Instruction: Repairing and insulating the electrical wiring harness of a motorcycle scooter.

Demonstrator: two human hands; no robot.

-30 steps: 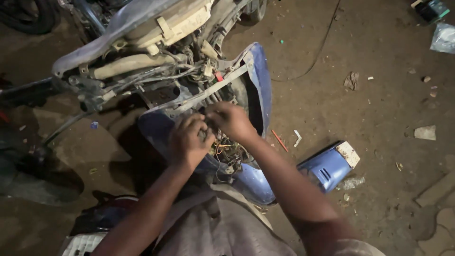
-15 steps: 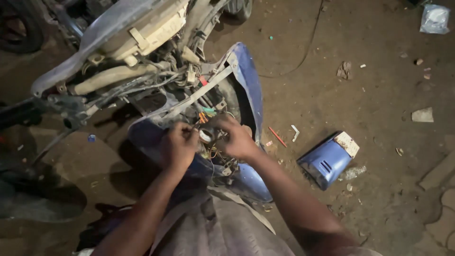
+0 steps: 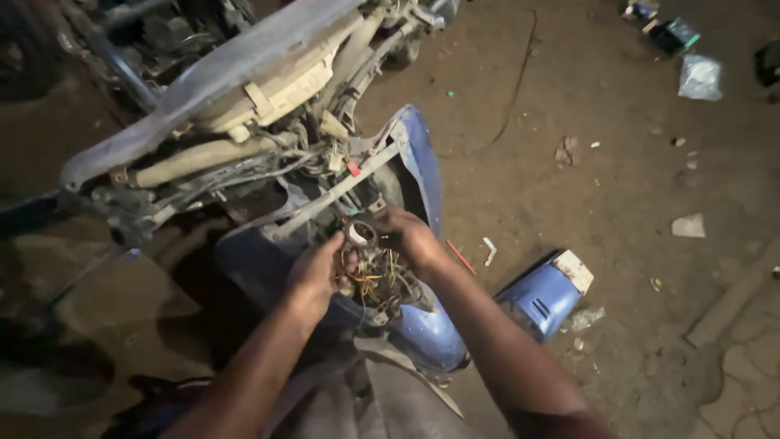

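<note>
1. Hands meet over a stripped scooter (image 3: pixel 244 106): the left hand (image 3: pixel 318 272) and the right hand (image 3: pixel 413 236) close in from either side on a tangle of wires (image 3: pixel 375 280).
2. Left fingers (image 3: pixel 341 256) are curled together around the wires' left edge, touching a round ring (image 3: pixel 360 233) of tape-like shape.
3. Right fingers (image 3: pixel 388 221) are bent and pressed together just beside the ring, at its right; whether they pinch it or only touch it cannot be told.
4. Wires, orange and yellow among them, hang just below both sets of fingers, inside the blue front panel (image 3: pixel 418 162).
5. Metal brace (image 3: pixel 333 195) runs slantwise just above the fingers, with a small red tag (image 3: pixel 353 168) farther up.
6. Loose blue cover (image 3: pixel 546 293) lies on the dirt floor (image 3: pixel 617 187), well right of the fingers.
7. Thin red stick (image 3: pixel 460 256) and a white scrap (image 3: pixel 488 250) lie between the right fingers and that cover.
</note>
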